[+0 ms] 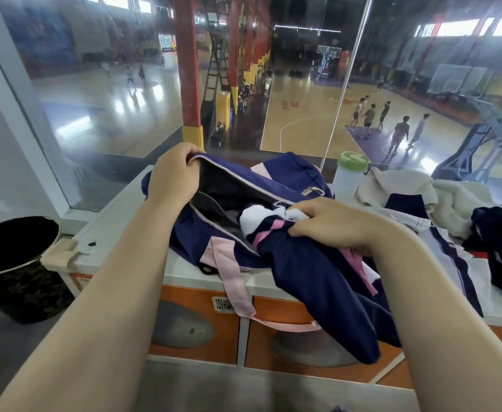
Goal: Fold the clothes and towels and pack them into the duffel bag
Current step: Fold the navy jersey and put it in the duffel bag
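On the white cabinet top (119, 215), the soft navy duffel bag (291, 173) lies unzipped. The left hand (174, 176) pinches its piped rim, while the right hand (333, 224) grips a bunched navy garment (318, 281) with pink stripes at the bag's mouth.

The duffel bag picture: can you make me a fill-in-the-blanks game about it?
1. The left hand holds the duffel bag open by its ____ edge.
2. The right hand pushes a navy, white and ____ garment towards the opening.
3. The white bottle behind the bag has a ____ lid.

Missing words: zipper; pink; green
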